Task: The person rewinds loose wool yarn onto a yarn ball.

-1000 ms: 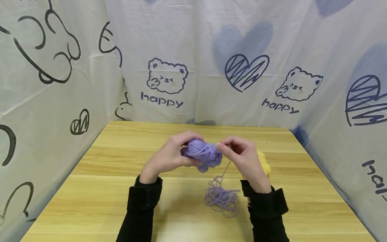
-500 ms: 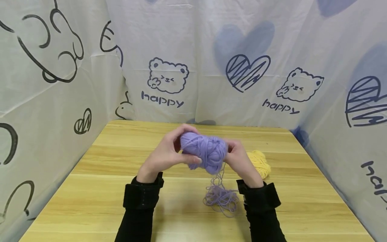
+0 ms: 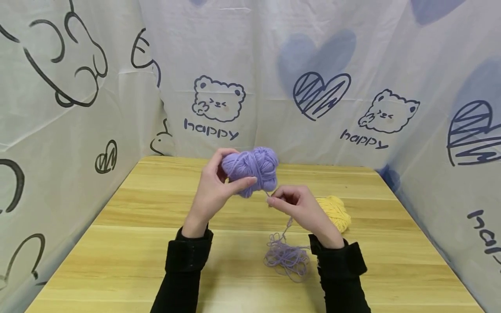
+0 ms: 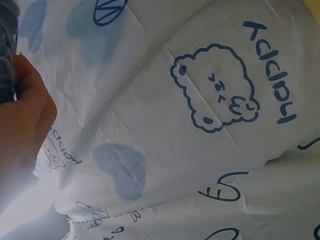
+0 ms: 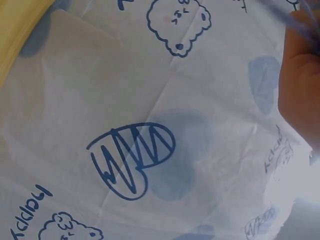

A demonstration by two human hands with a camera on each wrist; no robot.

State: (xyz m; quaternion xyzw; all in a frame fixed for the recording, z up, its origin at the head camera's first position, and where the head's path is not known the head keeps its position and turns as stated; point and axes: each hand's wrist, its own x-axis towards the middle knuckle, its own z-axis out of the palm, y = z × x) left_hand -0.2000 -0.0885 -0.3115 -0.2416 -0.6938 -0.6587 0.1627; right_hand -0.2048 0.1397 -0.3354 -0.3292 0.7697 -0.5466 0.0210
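Observation:
My left hand (image 3: pixel 211 191) grips a purple ball of yarn (image 3: pixel 252 169) above the table, thumb across its front and fingers behind it. Just below and to the right, my right hand (image 3: pixel 303 208) pinches the strand of purple yarn that comes off the ball's underside. From there the strand drops to a loose tangle of purple yarn (image 3: pixel 287 256) lying on the wood. In the left wrist view, the left hand (image 4: pixel 25 115) and part of the ball (image 4: pixel 7 50) show at the left edge. The right hand (image 5: pixel 302 90) shows at the right edge of the right wrist view.
A yellow ball of yarn (image 3: pixel 334 213) sits on the wooden table (image 3: pixel 129 256), partly behind the right hand. White cloth (image 3: pixel 266 56) printed with bears and hearts hangs round the back and both sides.
My left hand has lifted and turned the purple ball, shifting it up and slightly left. The right hand went in behind the ball, then came out below it. The tangle stays put.

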